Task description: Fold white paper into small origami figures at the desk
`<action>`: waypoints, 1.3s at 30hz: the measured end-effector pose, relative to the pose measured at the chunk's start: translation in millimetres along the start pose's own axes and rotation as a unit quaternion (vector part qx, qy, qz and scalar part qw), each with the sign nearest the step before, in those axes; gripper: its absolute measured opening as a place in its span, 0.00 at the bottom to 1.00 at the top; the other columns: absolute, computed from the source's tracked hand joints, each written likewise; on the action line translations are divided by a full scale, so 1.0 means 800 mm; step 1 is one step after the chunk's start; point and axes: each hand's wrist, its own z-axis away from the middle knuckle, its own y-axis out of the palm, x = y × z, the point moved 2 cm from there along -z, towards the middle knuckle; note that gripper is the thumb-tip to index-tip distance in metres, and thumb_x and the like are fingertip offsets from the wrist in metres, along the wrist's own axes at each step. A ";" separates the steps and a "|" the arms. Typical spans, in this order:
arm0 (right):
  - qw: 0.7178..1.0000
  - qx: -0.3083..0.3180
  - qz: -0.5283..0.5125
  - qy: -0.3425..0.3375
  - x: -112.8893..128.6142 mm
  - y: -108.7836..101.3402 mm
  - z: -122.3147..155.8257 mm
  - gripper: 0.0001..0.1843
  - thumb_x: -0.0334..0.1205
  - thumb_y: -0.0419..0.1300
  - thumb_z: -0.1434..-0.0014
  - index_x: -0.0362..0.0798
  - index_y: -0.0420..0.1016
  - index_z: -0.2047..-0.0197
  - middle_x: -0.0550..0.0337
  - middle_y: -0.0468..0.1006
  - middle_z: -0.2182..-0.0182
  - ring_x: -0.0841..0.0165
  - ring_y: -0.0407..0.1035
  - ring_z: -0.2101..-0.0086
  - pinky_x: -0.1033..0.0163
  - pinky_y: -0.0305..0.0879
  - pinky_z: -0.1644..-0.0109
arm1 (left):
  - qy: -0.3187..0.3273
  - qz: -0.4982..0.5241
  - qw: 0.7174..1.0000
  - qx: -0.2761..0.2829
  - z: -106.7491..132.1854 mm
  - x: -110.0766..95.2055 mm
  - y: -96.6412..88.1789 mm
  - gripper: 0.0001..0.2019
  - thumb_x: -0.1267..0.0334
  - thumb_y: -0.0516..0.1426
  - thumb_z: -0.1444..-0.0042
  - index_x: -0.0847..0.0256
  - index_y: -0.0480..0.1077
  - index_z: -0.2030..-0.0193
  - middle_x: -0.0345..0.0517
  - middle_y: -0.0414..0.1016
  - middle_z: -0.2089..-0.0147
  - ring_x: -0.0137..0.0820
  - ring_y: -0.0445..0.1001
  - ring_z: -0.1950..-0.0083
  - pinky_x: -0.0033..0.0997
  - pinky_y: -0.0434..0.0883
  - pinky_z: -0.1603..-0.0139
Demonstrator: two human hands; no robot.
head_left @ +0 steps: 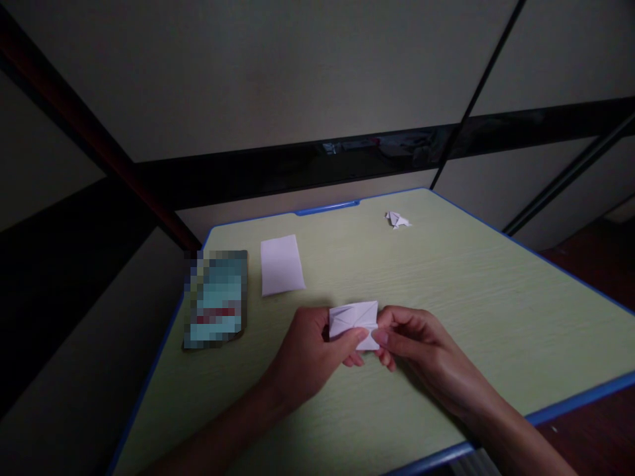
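Note:
A small partly folded white paper (353, 318) is held just above the pale green table (446, 284), near its front middle. My left hand (310, 354) pinches the paper's left side, thumb on top and fingers curled under. My right hand (417, 344) pinches its right lower corner, fingertips pressed together against the left thumb. Both hands are closed on the same piece.
A flat white paper sheet (282, 264) lies at the back left. Beside it at the left edge is a blurred teal packet (217, 299). A small folded paper figure (397, 219) sits at the far right corner. The table has a blue rim (570, 400).

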 end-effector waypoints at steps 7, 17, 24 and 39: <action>0.997 0.017 0.074 0.008 0.001 0.005 -0.002 0.11 0.39 0.64 0.56 0.44 0.67 0.81 0.65 0.67 0.84 0.76 0.59 0.82 0.69 0.57 0.78 | -0.015 0.063 0.998 -0.010 -0.002 0.001 0.003 0.06 0.69 0.55 0.56 0.66 0.69 0.80 0.38 0.68 0.85 0.22 0.67 0.83 0.19 0.64 0.82; 0.993 0.038 0.106 -0.037 0.000 0.004 0.001 0.13 0.42 0.60 0.51 0.42 0.67 0.79 0.62 0.67 0.83 0.75 0.56 0.81 0.68 0.52 0.78 | 0.004 0.145 0.989 0.026 -0.003 0.008 0.003 0.09 0.65 0.55 0.54 0.68 0.68 0.81 0.41 0.69 0.82 0.22 0.66 0.81 0.20 0.64 0.81; 0.993 0.065 0.095 -0.025 0.005 0.012 0.001 0.12 0.41 0.58 0.50 0.44 0.63 0.79 0.64 0.65 0.83 0.75 0.57 0.81 0.68 0.54 0.78 | 0.040 0.109 0.993 0.031 0.000 -0.002 0.004 0.10 0.67 0.54 0.54 0.67 0.67 0.82 0.42 0.68 0.82 0.23 0.65 0.81 0.20 0.62 0.81; 0.990 0.067 0.093 -0.078 0.010 0.011 0.006 0.13 0.35 0.51 0.47 0.45 0.61 0.82 0.62 0.68 0.84 0.76 0.55 0.82 0.69 0.49 0.79 | 0.012 0.225 0.964 0.144 -0.001 0.001 0.001 0.07 0.65 0.56 0.55 0.68 0.70 0.77 0.41 0.70 0.81 0.22 0.67 0.80 0.19 0.64 0.80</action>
